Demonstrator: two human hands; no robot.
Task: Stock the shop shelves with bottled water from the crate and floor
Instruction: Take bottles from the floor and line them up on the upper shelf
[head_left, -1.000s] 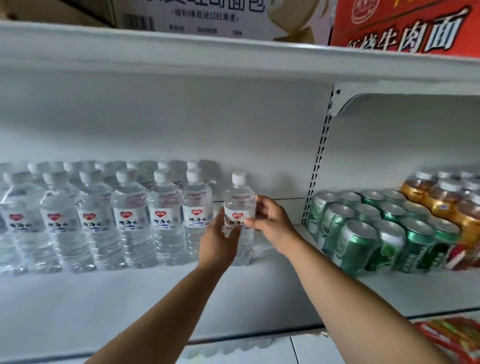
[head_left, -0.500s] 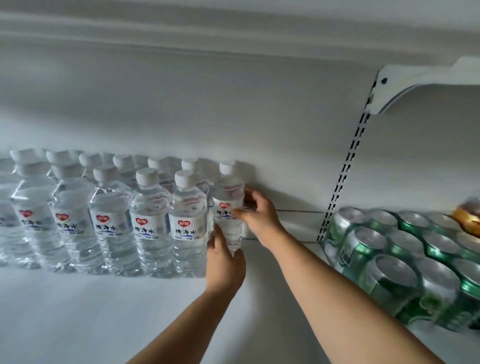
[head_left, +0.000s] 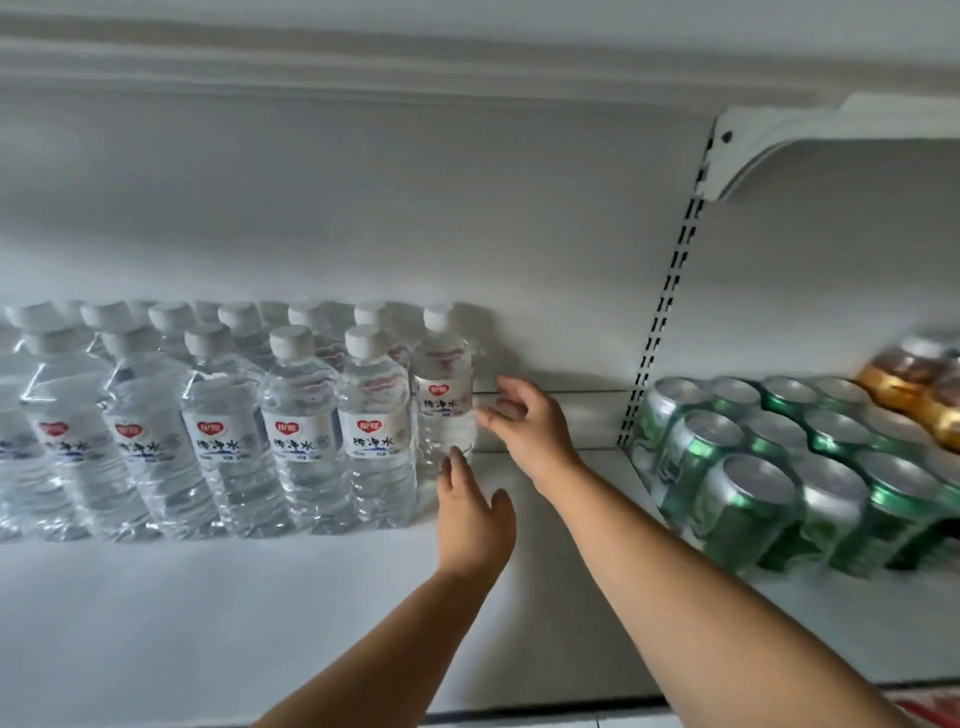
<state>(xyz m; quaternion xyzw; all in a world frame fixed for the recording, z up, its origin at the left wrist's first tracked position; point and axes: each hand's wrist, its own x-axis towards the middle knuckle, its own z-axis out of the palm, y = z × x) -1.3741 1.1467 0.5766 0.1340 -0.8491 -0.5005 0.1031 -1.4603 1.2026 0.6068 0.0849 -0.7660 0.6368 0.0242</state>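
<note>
Mid-frame, the rightmost water bottle (head_left: 443, 397) stands upright on the white shelf (head_left: 218, 613), ending a back row of seven caps. In front of that row, left of centre, stand five more bottles (head_left: 296, 431). The left hand (head_left: 474, 519) is released, one straight fingertip touching the bottle's base. The right hand (head_left: 530, 423) is loosely spread just beside it, grasping nothing. At right lie roughly a dozen green cans (head_left: 753, 499); the amber bottles (head_left: 914, 384) are too blurred to count.

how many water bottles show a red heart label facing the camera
6. Five on front-row bottles, left to right; one on the end bottle further back, near the left hand and right hand. Bottles behind may hide more.
</note>
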